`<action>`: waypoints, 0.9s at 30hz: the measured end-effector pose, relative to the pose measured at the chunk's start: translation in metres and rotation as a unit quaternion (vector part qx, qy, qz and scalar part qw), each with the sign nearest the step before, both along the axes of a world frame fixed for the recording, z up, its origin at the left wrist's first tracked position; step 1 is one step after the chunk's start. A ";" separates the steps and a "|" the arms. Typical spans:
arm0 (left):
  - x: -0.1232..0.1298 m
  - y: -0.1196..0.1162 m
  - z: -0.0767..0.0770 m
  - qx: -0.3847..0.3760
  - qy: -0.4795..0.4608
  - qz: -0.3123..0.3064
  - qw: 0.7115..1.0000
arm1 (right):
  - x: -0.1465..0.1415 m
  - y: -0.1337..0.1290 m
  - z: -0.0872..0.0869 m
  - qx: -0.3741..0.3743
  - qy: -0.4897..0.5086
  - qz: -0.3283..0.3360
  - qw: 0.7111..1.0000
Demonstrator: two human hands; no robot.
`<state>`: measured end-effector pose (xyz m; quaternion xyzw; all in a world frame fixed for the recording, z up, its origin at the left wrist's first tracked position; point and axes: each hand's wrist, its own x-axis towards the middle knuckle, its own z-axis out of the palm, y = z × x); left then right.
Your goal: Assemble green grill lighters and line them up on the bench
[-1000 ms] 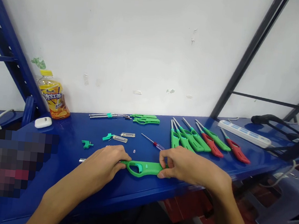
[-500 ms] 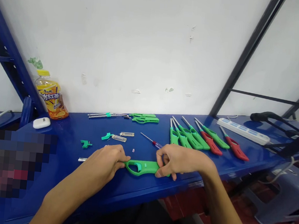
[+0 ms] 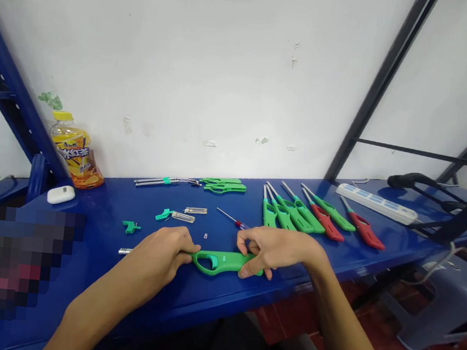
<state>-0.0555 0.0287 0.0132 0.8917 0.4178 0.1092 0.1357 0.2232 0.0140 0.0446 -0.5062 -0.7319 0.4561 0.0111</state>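
Observation:
A green lighter point(image 3: 231, 261) with a teal trigger lies crosswise near the blue table's front edge. My left hand point(image 3: 164, 251) pinches its narrow left end, and a metal tube tip point(image 3: 125, 251) shows beyond that hand. At the other end, my right hand point(image 3: 269, 253) grips the handle between thumb and fingers. Just behind are a screwdriver point(image 3: 233, 219), partly hidden by my right hand, and a tiny pale part point(image 3: 205, 236). Teal pieces point(image 3: 130, 227) and clear narrow parts point(image 3: 183, 217) lie farther left.
Several green and red lighters point(image 3: 323, 222) lie at the right, beside a white power strip point(image 3: 375, 203). Metal rods point(image 3: 154, 181) and green shells point(image 3: 224, 186) lie along the wall. A drink bottle point(image 3: 76, 154) and white case point(image 3: 61, 195) stand left.
The view has shifted slightly. My right hand's fingers have moved a little on the handle; both hands still hold the green lighter.

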 end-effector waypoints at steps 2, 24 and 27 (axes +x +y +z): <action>-0.004 0.003 0.000 -0.010 -0.022 -0.007 1.000 | 0.002 0.000 -0.001 0.014 0.001 -0.008 1.000; -0.007 -0.012 0.009 0.163 -0.024 -0.020 0.986 | 0.000 -0.005 0.010 0.198 -0.004 0.074 0.977; -0.020 -0.005 0.008 0.193 -0.033 0.020 0.980 | 0.004 -0.004 0.013 0.171 0.030 0.054 0.983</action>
